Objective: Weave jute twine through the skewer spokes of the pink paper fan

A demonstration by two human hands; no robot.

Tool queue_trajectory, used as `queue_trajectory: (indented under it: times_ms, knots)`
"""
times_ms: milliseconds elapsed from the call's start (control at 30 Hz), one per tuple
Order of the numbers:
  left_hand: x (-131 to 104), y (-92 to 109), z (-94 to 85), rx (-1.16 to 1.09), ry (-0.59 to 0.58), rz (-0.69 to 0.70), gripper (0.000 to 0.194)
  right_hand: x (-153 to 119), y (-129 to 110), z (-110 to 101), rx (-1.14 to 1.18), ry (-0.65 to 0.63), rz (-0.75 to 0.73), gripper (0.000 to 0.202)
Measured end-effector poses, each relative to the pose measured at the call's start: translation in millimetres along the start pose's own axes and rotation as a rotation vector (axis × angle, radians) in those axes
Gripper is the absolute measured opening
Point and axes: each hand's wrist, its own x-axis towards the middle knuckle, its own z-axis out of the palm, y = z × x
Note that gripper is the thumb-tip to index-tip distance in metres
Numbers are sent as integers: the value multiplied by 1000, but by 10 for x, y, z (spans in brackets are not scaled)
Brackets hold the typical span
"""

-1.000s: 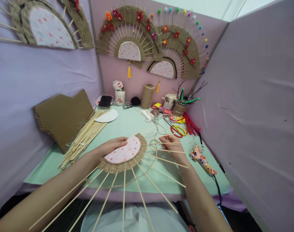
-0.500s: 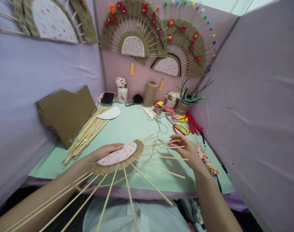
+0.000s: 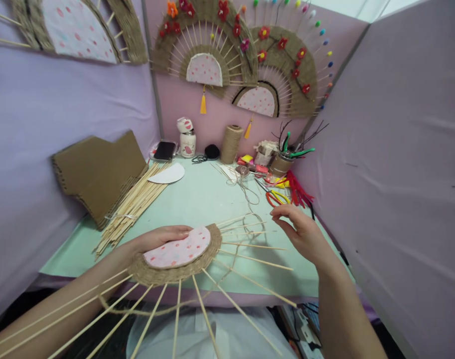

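My left hand [image 3: 162,239] grips a half-round woven fan at its straight edge, thumb on top. The fan's middle is a pink spotted half-disc [image 3: 180,247], bordered by a woven twine band [image 3: 175,275]. Thin bamboo sticks [image 3: 205,314] spread from the band like rays. Loose twine [image 3: 152,313] runs among the sticks, crossing toward the right side. My right hand [image 3: 298,232] hovers off the right-hand stick tips, fingers bent and thumb a little apart, with nothing visible in it.
A bundle of bamboo sticks [image 3: 128,207], a white half-disc [image 3: 167,173] and cut cardboard [image 3: 100,172] lie left. Scissors [image 3: 277,197], red strips [image 3: 298,189] and a twine spool [image 3: 230,144] are toward the back. Finished fans [image 3: 290,55] hang on the wall.
My right hand has moved off the stick tips to the right. The fan has turned and shifted slightly left and down, still in my left hand.
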Motion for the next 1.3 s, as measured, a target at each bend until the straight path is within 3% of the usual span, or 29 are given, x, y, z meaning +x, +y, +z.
queue_trajectory:
  times_ms: [100,333,400,600,800,933,1167,1300]
  knots:
    - [8,21,13,-14,-80,-59,30,-29,42,8,66,36,31,12]
    - [-33,114,23,-94,-8,-74,33,-122,178,170,414,345,273,7]
    - [-16,138,2,-101,20,-54,34,-99,146,254,488,370,341,7]
    - [169,269,-36,-23,41,71,33,192,17,609,720,231,378,25]
    - [331,442,55,42,97,95,37,476,171,859,1031,313,425,20]
    - [465,387,45,6,41,94,40,498,276,925,1175,295,465,22]
    - [523,219,4,-45,-37,103,40,459,275,999,1141,119,618,24]
    - [509,219,13,-37,-8,111,41,457,262,1034,1103,78,615,28]
